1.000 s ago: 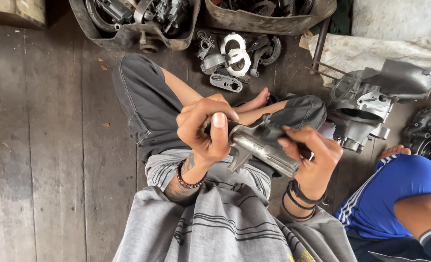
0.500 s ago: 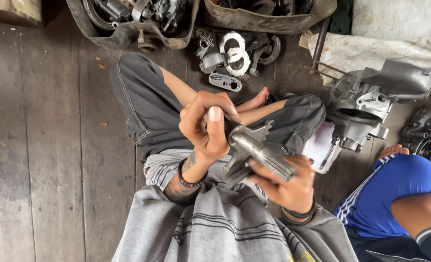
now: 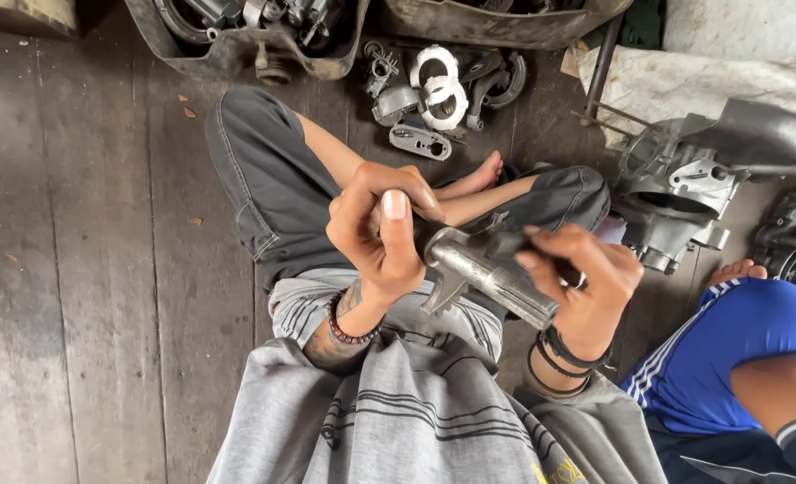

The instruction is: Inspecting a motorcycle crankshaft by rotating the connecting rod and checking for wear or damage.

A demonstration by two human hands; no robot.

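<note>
The metal shaft part (image 3: pixel 492 269) lies over the lap, between both hands. The left hand (image 3: pixel 380 229) has its grip closed on the upper end; the right hand (image 3: pixel 582 278) wraps the lower end. Judged best: steady the left end while the right works. What sits under the right fingers is hidden, and the forked piece beneath the shaft is unclear

Metal shaft (image 3: pixel 492 273) held between left hand (image 3: pixel 380 229) and right hand (image 3: pixel 582 273) above crossed legs, engine casing (image 3: pixel 703 175) positioned right, parts tray (image 3: pixel 237 45) placed ahead, loose rings (image 3: pixel 438 85) laid beside it.
</note>
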